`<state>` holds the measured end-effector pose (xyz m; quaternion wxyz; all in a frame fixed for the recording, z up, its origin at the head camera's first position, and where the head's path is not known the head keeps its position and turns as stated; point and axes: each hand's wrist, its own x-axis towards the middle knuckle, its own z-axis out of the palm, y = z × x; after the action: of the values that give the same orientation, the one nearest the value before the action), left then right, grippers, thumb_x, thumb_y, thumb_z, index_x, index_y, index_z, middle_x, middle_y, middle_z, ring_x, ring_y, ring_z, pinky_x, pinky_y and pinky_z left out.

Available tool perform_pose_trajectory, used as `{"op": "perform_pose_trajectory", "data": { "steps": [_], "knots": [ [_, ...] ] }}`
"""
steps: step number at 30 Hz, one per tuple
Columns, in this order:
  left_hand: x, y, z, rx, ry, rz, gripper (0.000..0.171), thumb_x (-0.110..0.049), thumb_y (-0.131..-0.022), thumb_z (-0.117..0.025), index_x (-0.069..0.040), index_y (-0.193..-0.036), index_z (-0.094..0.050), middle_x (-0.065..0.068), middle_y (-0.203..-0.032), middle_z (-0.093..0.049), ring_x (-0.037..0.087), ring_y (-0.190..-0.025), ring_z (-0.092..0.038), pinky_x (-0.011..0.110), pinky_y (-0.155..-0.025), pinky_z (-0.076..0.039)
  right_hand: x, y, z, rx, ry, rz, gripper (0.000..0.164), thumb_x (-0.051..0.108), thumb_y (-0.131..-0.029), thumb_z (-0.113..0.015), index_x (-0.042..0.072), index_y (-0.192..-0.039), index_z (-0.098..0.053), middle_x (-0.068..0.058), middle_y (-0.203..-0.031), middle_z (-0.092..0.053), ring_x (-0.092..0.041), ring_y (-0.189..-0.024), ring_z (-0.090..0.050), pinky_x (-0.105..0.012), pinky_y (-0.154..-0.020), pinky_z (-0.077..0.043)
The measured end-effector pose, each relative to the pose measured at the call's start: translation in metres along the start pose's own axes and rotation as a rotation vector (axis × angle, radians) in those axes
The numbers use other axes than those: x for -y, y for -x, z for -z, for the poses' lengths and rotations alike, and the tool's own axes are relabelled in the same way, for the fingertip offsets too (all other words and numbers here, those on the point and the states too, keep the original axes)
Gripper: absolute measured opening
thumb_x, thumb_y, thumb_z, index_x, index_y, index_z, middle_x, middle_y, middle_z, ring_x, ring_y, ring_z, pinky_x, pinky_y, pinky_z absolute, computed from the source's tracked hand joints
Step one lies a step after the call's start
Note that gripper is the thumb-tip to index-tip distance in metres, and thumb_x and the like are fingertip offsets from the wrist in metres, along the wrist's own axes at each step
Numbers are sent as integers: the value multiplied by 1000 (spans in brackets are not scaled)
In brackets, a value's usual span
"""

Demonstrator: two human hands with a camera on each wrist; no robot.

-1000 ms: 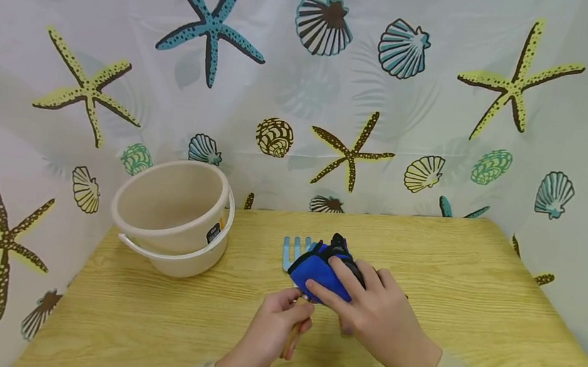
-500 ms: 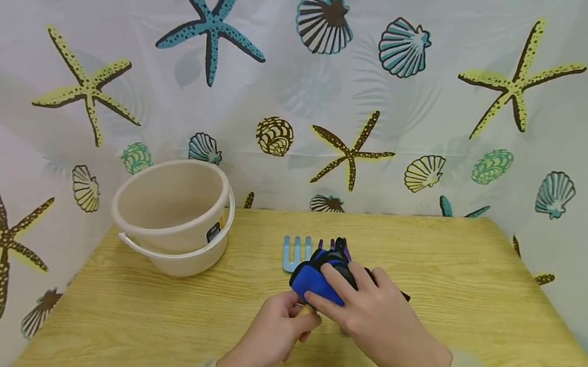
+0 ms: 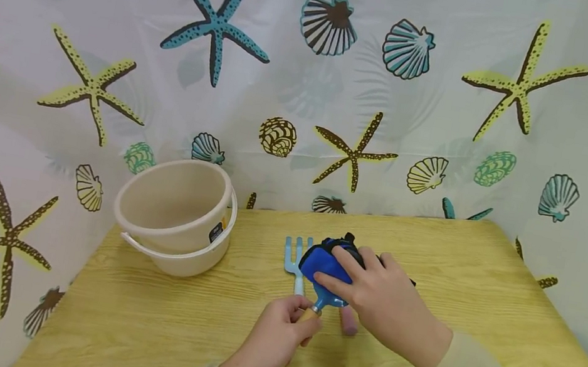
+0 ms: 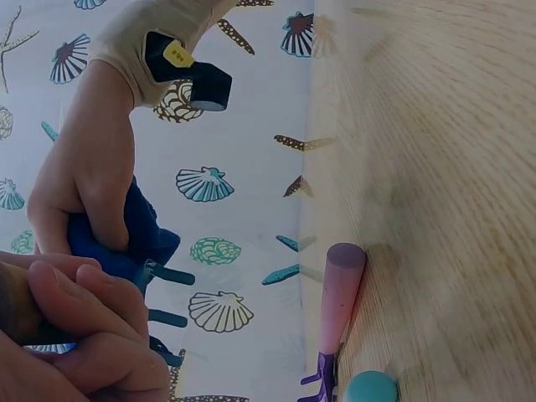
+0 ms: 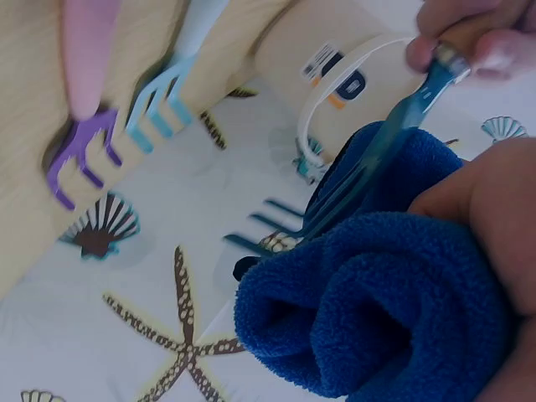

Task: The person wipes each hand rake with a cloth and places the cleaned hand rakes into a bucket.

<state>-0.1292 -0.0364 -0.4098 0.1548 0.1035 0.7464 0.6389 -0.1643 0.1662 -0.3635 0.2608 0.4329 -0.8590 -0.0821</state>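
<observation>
My left hand (image 3: 280, 333) grips the wooden handle (image 3: 311, 315) of a blue hand fork (image 5: 410, 113), its metal neck showing above the fingers. A folded blue terry cloth (image 3: 324, 267) with dark edging is in my right hand (image 3: 396, 303), whose fingers curl over it. The cloth lies against the fork's head. In the right wrist view, several tines stick out past its folds. Behind, on the table, lie a light blue hand fork (image 3: 292, 261) and a purple fork with a pink handle (image 5: 90, 50); the cloth and right hand partly hide the purple one in the head view.
A beige bucket (image 3: 207, 228) with a white handle stands at the table's back left. The wooden table (image 3: 147, 326) meets a white curtain (image 3: 260, 102) printed with starfish and shells at its back and sides.
The cloth and right hand have shifted slightly up the fork, baring its blue neck. My left hand has moved a little right, and the handle's tilt has changed.
</observation>
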Motion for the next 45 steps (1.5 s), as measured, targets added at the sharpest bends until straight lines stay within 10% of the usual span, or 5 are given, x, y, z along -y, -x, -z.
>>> {"op": "perform_pose_trajectory", "data": {
  "steps": [7,28,45],
  "knots": [
    [-1,0,0,-24,-3,-7,16,-18,-87,-62,-3,-85,-56,-2,-57,-49,9,-33,-30,21,-31,-27,16,1,0,-50,-121,39,65,15,-64,-81,32,-123,-63,-13,-127,-51,-44,-116,-41,-46,-59,-52],
    [2,1,-2,10,13,2,20,-20,-90,-61,-4,-103,-63,0,-60,-53,8,-33,-32,19,-30,-28,-29,8,-25,30,-126,-182,66,-3,-75,-65,29,-133,-57,-15,-129,-51,-29,-89,-50,-39,-61,-55],
    [10,2,-1,-45,-64,-100,15,-15,-88,-63,-8,-101,-66,-3,-59,-51,7,-42,-31,18,-34,-24,-49,31,-30,133,-479,-271,74,-11,-78,-57,21,-144,-42,-19,-136,-44,-34,-111,-47,-50,-80,-52]
  ]
}}
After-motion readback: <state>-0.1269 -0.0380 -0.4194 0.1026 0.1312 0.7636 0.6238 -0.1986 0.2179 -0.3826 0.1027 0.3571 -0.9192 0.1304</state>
